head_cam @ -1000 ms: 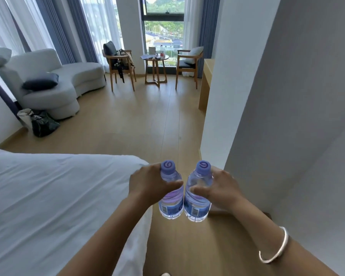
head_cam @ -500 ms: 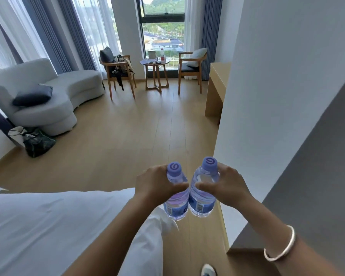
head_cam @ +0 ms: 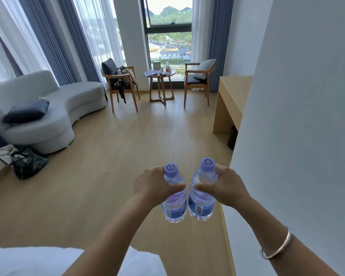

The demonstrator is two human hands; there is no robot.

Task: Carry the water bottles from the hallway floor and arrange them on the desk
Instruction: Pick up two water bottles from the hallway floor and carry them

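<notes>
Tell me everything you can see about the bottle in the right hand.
The right bottle is clear plastic with water inside, a purple cap with a white swirl, and a blue label low on its body. It is carried above the wooden floor, tilted slightly. The right hand grips its upper body. It hangs close beside the left bottle.
</notes>
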